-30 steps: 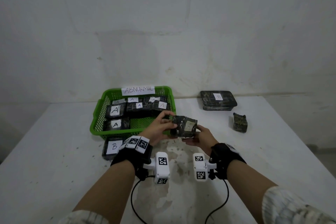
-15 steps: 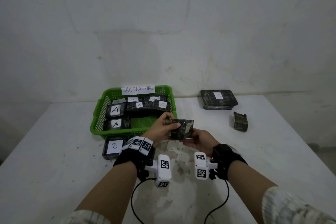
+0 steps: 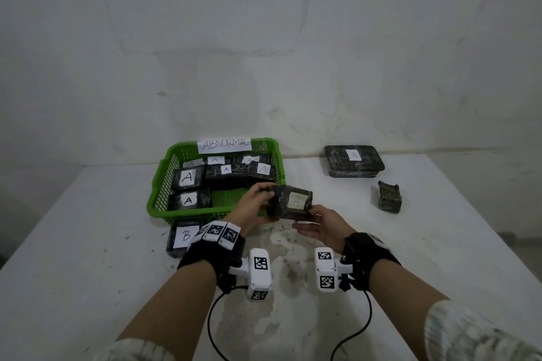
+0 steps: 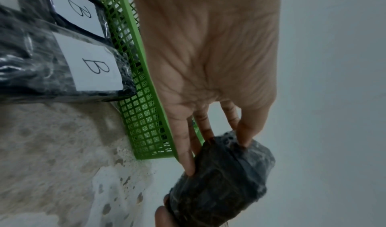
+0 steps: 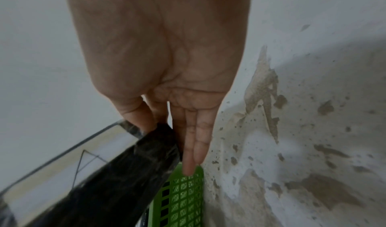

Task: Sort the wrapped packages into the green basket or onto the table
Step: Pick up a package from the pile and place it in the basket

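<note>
I hold a dark wrapped package [image 3: 291,203] with both hands above the table, just in front of the green basket's [image 3: 181,215] right front corner. Its white label faces me; the right wrist view shows a letter A on the label [image 5: 83,163]. My left hand [image 3: 265,200] grips its left end, thumb on top and fingers below, fingertips [image 4: 190,169] on the wrap. My right hand [image 3: 305,217] pinches the right end, thumb [image 5: 144,121] above and fingers underneath. Several packages marked A [image 3: 187,177] lie in the basket, which bears an ABNORMAL sign [image 3: 224,144].
A package marked B [image 3: 183,239] lies on the table against the basket's front wall; the left wrist view shows two B packages [image 4: 94,65] there. A large flat package [image 3: 353,161] and a small one [image 3: 389,196] sit at the far right. The white table [image 3: 88,272] has stains.
The package has been turned between my hands: half a second ago it showed its edge, now its labelled face points toward me. Both hands stay in nearly the same spot.
</note>
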